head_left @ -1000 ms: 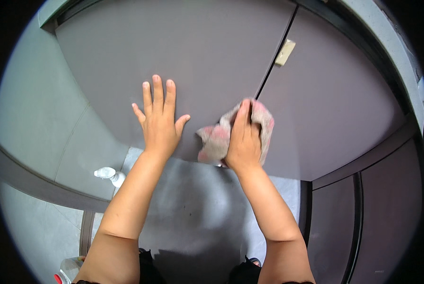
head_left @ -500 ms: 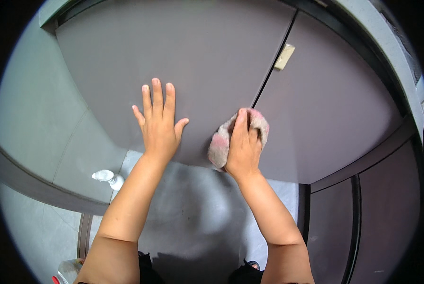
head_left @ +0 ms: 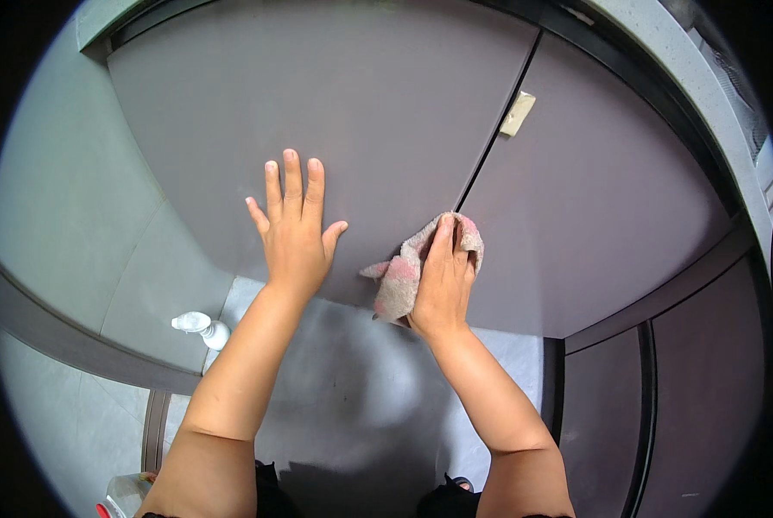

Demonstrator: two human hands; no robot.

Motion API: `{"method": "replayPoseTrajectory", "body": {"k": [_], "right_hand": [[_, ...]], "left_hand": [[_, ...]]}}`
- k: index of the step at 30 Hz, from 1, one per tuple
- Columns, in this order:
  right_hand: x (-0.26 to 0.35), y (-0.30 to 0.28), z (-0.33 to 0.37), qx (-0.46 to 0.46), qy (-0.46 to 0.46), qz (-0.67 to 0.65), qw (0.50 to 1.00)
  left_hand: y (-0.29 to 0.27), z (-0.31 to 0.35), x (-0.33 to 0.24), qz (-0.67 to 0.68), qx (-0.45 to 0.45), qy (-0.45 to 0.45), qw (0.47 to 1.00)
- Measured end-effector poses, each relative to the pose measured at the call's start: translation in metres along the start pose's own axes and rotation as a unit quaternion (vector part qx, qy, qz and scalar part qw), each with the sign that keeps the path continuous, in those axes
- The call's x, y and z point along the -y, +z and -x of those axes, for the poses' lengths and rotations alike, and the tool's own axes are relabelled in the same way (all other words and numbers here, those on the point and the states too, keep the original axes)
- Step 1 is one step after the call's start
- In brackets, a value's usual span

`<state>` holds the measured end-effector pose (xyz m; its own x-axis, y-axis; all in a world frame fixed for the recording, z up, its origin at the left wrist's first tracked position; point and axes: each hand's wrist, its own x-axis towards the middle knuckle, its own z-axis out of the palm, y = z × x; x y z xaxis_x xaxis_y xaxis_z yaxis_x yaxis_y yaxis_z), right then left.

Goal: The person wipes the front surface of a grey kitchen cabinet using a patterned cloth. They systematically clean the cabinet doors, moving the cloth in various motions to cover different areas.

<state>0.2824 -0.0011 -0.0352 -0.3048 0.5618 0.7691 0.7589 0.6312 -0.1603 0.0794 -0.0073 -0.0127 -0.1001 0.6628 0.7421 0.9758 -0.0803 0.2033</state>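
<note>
While the left hand rests open, fingers spread, on the wide matte grey-mauve cabinet door, the right hand holds a fuzzy beige-and-pink cloth, fingers nearly straight, against the cabinet front. Cloth sits bunched around the fingers, over the lower stretch of the dark seam, near the doors' bottom edge; one loose corner sticks out leftward. Right of the seam: second matte grey-mauve door, with a small cream rectangular tab on it beside the seam, well above the cloth. White plastic spray bottle near the left forearm, by the pale grey wall. Lower left, a clear container with a red cap, probably a bottle or jar; forearm and frame edge cut it off.
</note>
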Motion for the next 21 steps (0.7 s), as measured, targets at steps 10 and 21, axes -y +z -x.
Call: {"method": "replayPoseTrajectory", "body": {"k": [10,21], "right_hand": [[-0.012,0.010,0.015,-0.017,-0.013,0.021,1.000],[-0.014,0.010,0.012,-0.016,-0.035,0.047,0.998]], "left_hand": [[0.001,-0.004,-0.004,0.000,0.000,-0.009,1.000],[0.002,-0.001,-0.003,-0.002,-0.005,-0.002,1.000]]}}
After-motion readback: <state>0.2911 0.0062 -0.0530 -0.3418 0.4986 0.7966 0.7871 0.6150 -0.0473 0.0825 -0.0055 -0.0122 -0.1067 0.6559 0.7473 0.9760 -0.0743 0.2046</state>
